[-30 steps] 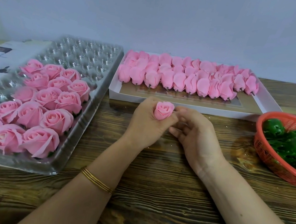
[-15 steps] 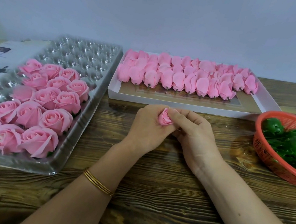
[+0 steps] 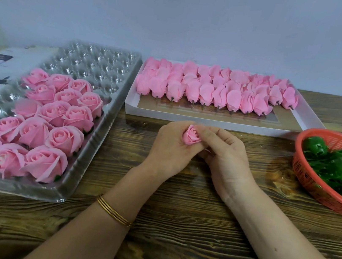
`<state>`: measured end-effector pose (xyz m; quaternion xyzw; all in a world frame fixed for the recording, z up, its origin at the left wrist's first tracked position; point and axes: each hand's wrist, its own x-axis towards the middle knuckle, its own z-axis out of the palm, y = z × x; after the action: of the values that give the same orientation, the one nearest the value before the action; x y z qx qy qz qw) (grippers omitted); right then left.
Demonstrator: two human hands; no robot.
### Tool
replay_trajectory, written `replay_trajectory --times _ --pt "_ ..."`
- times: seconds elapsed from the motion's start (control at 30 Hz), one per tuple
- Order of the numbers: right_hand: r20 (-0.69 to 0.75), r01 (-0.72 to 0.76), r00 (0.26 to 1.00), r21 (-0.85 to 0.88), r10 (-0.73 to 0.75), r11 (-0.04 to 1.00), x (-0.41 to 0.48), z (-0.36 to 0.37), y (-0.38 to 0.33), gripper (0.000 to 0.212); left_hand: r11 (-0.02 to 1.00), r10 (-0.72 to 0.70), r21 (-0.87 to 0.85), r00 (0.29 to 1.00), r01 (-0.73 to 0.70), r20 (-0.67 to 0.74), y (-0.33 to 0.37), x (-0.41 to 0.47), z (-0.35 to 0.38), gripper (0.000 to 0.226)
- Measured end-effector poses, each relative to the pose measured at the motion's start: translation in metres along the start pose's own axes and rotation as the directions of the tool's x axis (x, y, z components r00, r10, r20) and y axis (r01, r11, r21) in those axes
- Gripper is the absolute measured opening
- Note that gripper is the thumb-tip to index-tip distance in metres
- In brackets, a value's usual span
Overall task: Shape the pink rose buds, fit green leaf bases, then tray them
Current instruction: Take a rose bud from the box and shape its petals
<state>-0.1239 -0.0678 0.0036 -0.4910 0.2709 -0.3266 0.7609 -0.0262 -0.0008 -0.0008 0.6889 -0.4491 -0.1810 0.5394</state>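
Between the two hands, low over the wooden table (image 3: 172, 236) and just in front of the white box (image 3: 211, 122), one pink rose bud (image 3: 191, 135) is held. It is gripped by the left hand (image 3: 169, 151), whose fingers are curled round its lower part, and its outer petal is pinched on the right side by the right hand (image 3: 227, 157). Neither hand is free.

The work is judged to be partly done. Finished roses (image 3: 54, 132) are seated in the near and middle rows of the clear plastic tray (image 3: 111, 107) at the left, while the far rows of cups are not yet filled. Several rows of unshaped buds (image 3: 215, 91) are laid in the box, so a large share is left to be shaped. Green leaf bases (image 3: 341, 170) are heaped in the red basket (image 3: 310, 183) at the right, well apart from the hands. The step in hand is taken to be the shaping, since no green is seen on the held bud; its underside is hidden by the fingers.

The held bud is small and tightly wound, with a closed centre and one outer petal drawn outward. It is far less opened than the trayed roses, whose petals are spread wide.
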Motion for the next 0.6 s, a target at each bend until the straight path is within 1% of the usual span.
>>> replay_trajectory --times 0.03,0.07,0.1,0.13,0.2,0.27,0.33,0.4,0.47,0.6 --pt "0.000 -0.013 1.000 0.032 0.013 0.999 0.000 0.000 -0.001 0.022 1.000 -0.013 -0.029 1.000 0.012 -0.011 0.001 0.000 0.000 0.008" --pt "-0.008 -0.011 1.000 0.064 0.012 0.998 0.001 -0.002 -0.001 0.023 0.998 -0.030 -0.061 0.999 0.028 -0.030 0.001 0.001 0.000 0.004" --pt "-0.016 -0.008 1.000 0.086 0.009 0.996 0.002 -0.003 -0.001 0.030 0.995 -0.052 -0.088 0.997 0.048 -0.053 0.001 0.001 0.001 0.004" --pt "-0.023 0.000 1.000 0.087 0.002 0.996 0.003 -0.004 -0.001 0.031 0.992 -0.075 -0.109 0.994 0.066 -0.081 0.001 0.003 0.001 0.008" --pt "-0.022 -0.002 1.000 0.010 0.002 1.000 0.003 -0.003 0.001 0.023 0.983 -0.115 -0.158 0.984 0.093 -0.134 0.001 0.005 0.002 0.019" --pt "-0.020 0.025 0.999 -0.140 -0.028 0.990 0.003 -0.002 0.007 0.029 0.954 -0.148 -0.281 0.980 0.106 -0.134 0.004 0.005 0.004 0.026" --pt "0.019 0.086 0.996 -0.232 -0.084 0.969 0.001 0.001 0.012 0.036 0.907 -0.174 -0.405 0.980 0.119 -0.101 0.005 0.004 0.006 0.028" --pt "0.066 0.130 0.991 -0.247 -0.117 0.960 -0.001 0.003 0.014 0.038 0.886 -0.186 -0.445 0.979 0.131 -0.081 0.005 0.003 0.007 0.021" --pt "0.075 0.167 0.985 -0.246 -0.153 0.955 -0.001 0.004 0.014 0.036 0.860 -0.208 -0.487 0.976 0.153 -0.061 0.006 0.002 0.007 0.016" --pt "0.083 0.216 0.976 -0.296 -0.200 0.931 -0.003 0.004 0.013 0.026 0.819 -0.256 -0.541 0.966 0.192 -0.044 0.006 0.003 0.009 0.020"
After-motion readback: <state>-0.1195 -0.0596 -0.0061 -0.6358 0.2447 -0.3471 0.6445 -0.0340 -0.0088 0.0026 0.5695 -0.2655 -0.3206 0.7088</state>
